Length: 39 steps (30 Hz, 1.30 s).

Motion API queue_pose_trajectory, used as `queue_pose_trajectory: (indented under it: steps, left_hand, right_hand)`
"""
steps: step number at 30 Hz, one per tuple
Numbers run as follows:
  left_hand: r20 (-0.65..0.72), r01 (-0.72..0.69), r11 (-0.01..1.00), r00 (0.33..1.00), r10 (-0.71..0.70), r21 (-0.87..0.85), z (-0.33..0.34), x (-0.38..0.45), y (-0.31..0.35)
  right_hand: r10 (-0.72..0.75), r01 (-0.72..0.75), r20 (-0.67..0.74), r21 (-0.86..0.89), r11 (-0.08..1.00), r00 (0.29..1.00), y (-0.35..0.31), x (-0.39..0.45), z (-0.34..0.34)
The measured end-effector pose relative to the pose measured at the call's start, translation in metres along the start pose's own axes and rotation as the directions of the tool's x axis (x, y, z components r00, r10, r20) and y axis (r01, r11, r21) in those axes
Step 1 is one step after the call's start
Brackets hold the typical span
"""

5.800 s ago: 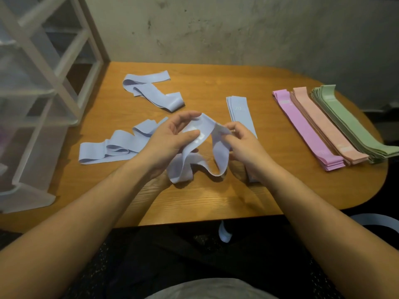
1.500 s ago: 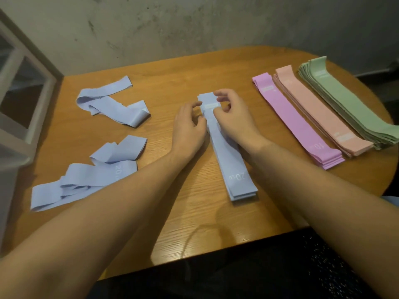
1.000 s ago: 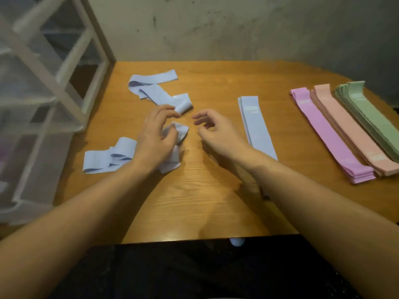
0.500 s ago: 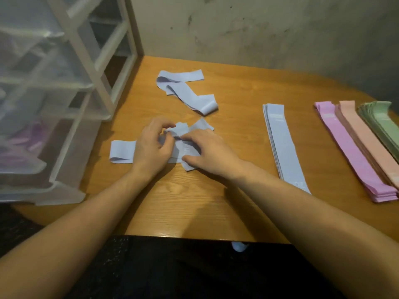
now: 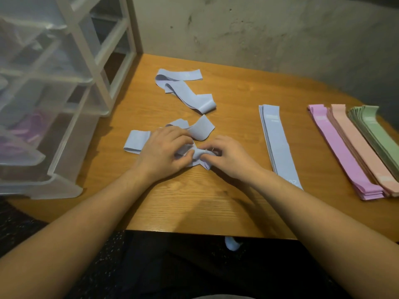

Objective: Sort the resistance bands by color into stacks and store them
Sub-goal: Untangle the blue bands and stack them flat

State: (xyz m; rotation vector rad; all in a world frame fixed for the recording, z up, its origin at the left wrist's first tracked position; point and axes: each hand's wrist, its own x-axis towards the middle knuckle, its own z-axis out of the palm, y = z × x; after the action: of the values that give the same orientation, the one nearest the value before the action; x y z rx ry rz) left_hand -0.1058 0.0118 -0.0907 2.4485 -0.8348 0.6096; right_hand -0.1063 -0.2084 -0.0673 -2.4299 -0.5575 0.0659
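my left hand [image 5: 163, 153]: fingers curled, gripping the tangled blue bands [image 5: 195, 134]
my right hand [image 5: 230, 156]: pinching the same bands
blue stack [image 5: 277, 141]: flat, right of my hands

Wooden table [image 5: 237, 203] w/ rounded corners, light oak grain, pushed up against rough grey concrete wall [image 5: 259, 33] w/ stains and pits. White-framed drawer unit [image 5: 86, 61] w/ translucent plastic drawers stands on table's left side by the wall. Dark floor below front edge. Dim, warm light from above.
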Motion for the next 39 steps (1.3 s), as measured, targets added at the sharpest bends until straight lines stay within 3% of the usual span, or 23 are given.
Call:
queue_pose_trajectory:
  steps: [5, 10, 15, 21, 23, 26, 29, 31, 35, 37, 39]
  left_hand:
    - [0.120, -0.061, 0.996, 0.991, 0.054, 0.057, -0.003, -0.002, 0.003]
    - [0.152, 0.084, 0.996, 0.985, -0.078, -0.034, 0.000, 0.006, 0.006]
    - [0.176, 0.233, 0.901, 0.968, -0.179, -0.366, -0.007, 0.018, 0.019]
    - [0.346, 0.293, 0.897, 0.922, -0.173, -0.331, -0.027, 0.033, 0.041]
    - [0.424, 0.325, 0.888, 0.890, -0.171, -0.325, -0.035, 0.039, 0.049]
    - [0.537, 0.385, 0.875, 0.823, -0.182, -0.294, -0.043, 0.046, 0.059]
    - [0.629, 0.491, 0.793, 0.756, -0.182, -0.360, -0.052, 0.054, 0.068]
    - [0.670, 0.556, 0.726, 0.721, -0.180, -0.403, -0.057, 0.060, 0.071]
    - [0.669, 0.564, 0.715, 0.721, -0.182, -0.414, -0.061, 0.068, 0.076]
    - [0.663, 0.591, 0.657, 0.726, -0.181, -0.468, -0.060, 0.069, 0.084]
    - [0.622, 0.543, 0.671, 0.768, -0.154, -0.505, -0.056, 0.072, 0.095]
  right_hand:
    - [0.043, -0.039, -0.041, 0.078, 0.996, 0.998, 0.006, -0.023, -0.028]
    - [0.171, -0.127, -0.134, 0.290, 0.949, 0.976, 0.006, -0.039, -0.049]
    - [0.303, -0.152, -0.173, 0.579, 0.801, 0.937, 0.005, -0.044, -0.066]
    - [0.457, -0.150, -0.108, 0.857, 0.493, 0.883, -0.005, -0.048, -0.087]
    - [0.460, -0.140, -0.097, 0.880, 0.454, 0.883, -0.008, -0.049, -0.093]
    - [0.460, -0.146, -0.124, 0.849, 0.508, 0.879, -0.014, -0.051, -0.099]
    - [0.446, -0.158, -0.182, 0.766, 0.623, 0.876, -0.017, -0.052, -0.106]
    - [0.414, -0.132, -0.171, 0.783, 0.608, 0.894, -0.019, -0.053, -0.109]
    - [0.355, -0.149, -0.152, 0.708, 0.690, 0.922, -0.027, -0.056, -0.116]
    - [0.298, -0.128, -0.126, 0.699, 0.703, 0.946, -0.033, -0.058, -0.116]
    - [0.232, -0.093, -0.112, 0.688, 0.719, 0.966, -0.037, -0.060, -0.116]
